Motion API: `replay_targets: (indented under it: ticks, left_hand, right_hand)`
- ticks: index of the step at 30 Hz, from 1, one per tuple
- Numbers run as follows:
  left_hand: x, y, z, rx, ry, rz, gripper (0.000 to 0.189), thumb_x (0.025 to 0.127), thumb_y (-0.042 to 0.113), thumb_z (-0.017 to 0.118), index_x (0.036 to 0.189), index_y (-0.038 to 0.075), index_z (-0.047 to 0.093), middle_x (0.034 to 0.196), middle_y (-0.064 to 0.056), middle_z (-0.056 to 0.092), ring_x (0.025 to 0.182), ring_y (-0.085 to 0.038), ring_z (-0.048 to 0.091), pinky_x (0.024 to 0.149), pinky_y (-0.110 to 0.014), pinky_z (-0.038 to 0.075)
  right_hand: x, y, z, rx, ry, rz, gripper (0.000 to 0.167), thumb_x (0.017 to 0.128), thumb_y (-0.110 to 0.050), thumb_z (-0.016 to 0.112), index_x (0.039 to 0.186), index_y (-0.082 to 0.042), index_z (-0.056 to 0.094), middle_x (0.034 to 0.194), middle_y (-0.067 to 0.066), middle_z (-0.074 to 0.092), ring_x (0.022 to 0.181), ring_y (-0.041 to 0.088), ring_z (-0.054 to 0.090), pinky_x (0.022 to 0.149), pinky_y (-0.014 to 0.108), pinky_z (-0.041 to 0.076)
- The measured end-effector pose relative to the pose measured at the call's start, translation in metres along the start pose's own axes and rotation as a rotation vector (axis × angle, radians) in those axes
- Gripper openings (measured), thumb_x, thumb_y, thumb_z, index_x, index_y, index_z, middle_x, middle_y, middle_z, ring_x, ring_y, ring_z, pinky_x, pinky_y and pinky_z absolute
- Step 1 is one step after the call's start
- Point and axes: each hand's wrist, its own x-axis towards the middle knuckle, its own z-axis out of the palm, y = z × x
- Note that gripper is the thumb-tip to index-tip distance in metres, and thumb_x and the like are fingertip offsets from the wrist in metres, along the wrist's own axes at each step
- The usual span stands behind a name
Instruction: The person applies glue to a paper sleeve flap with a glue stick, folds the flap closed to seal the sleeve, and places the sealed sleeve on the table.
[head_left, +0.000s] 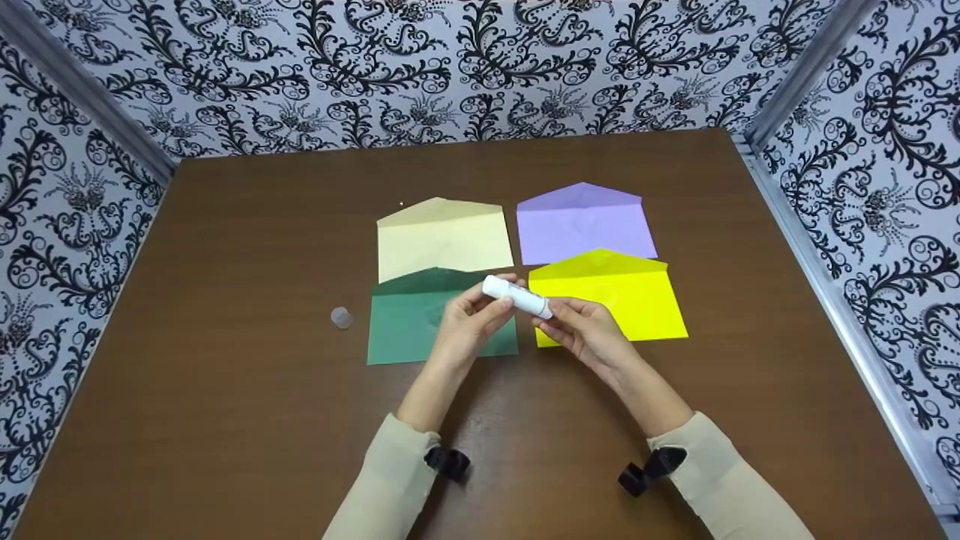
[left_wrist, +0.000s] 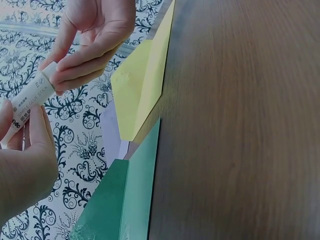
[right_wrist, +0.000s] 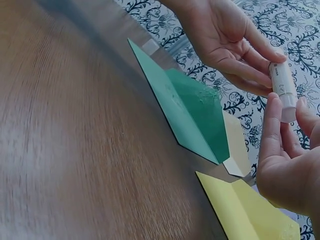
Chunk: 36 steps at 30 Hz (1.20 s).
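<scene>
A white glue stick (head_left: 517, 297), its printed label legible in the left wrist view, is held in the air between both hands, tilted. My left hand (head_left: 466, 322) grips its body with thumb and fingers. At the lower end, my right hand (head_left: 592, 334) pinches the base, as the right wrist view also shows. Beneath the hands lie a green envelope (head_left: 401, 326) and a yellow envelope (head_left: 630, 304), flaps unfolded away from me. Left of the green one, a small translucent cap (head_left: 341, 318) rests on the table.
Farther back lie a cream envelope (head_left: 442, 240) and a purple envelope (head_left: 585, 229), their flaps also unfolded. The brown table (head_left: 225, 420) is bordered by patterned walls at the back and sides. A dark camera is strapped to each wrist.
</scene>
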Motion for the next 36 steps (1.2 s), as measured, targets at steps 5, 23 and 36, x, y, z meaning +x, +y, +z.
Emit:
replay_targets:
  ticks: [5,23,36]
  left_hand:
    - [0.000,0.001,0.000,0.016,-0.011,-0.006,0.039,0.095,0.002,0.064,0.134,-0.004,0.059,0.134,-0.018,0.063,0.115,-0.018,0.066,0.109,-0.048,0.044]
    - [0.000,0.002,0.003,0.048,-0.042,0.049,0.039,0.094,-0.002,0.064,0.132,-0.006,0.059,0.136,-0.022,0.061,0.111,-0.015,0.066,0.107,-0.045,0.047]
    - [0.008,0.023,-0.009,0.392,-0.093,0.188,0.046,0.092,-0.002,0.067,0.136,-0.003,0.057,0.137,-0.021,0.061,0.123,-0.027,0.062,0.104,-0.039,0.053]
  right_hand:
    - [-0.001,-0.001,-0.001,0.082,-0.042,0.056,0.014,0.098,-0.016,0.062,0.105,-0.008,0.072,0.100,0.007,0.070,0.084,0.012,0.074,0.081,0.020,0.060]
    - [-0.003,-0.004,0.004,0.362,-0.134,0.121,0.018,0.101,-0.013,0.057,0.115,-0.006,0.066,0.113,0.008,0.066,0.095,0.016,0.072,0.088,0.024,0.059]
    - [0.002,-0.019,0.008,0.416,-0.036,0.101,0.015,0.100,-0.010,0.056,0.112,-0.005,0.062,0.115,0.010,0.061,0.096,0.017,0.071,0.086,0.023,0.059]
